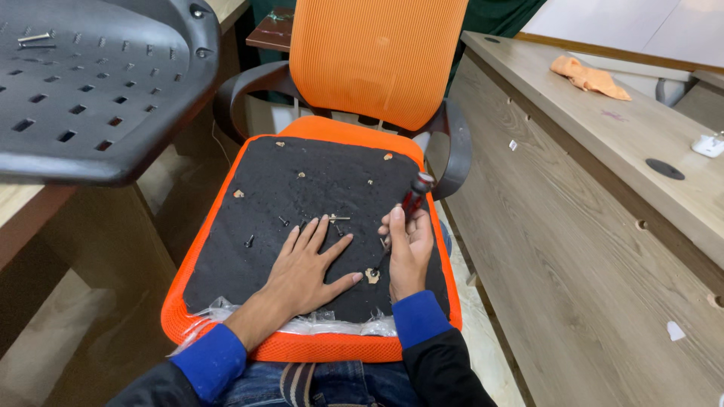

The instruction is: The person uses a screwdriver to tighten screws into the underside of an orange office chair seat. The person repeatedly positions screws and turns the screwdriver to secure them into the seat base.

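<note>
Item: orange mesh office chair with its seat cushion lying flat, black underside up, in the centre of the frame, the near edge resting against the person's lap so that the panel stays steady. Left hand: laid flat on the black panel at lower centre, fingers spread and apart, gripping nothing; the open palm appears to press the cushion down and keep it from sliding. Right hand: to the right of the left hand, its grip closed around a screwdriver with a dark red-and-black handle; the handle points toward the upper right and the shaft slants down toward a small torn spot in the black covering between the two hands; the tip itself is hidden behind the fingers. Loose screws: several lie scattered on the panel just above the left fingertips, near at hand and kept from rolling by the fabric. Clear plastic wrap: bunched along the cushion's near edge. Upper left: a black perforated plastic seat plate rests on a desk, two bolts on it. Right: a long wooden desk carrying an orange cloth.
</note>
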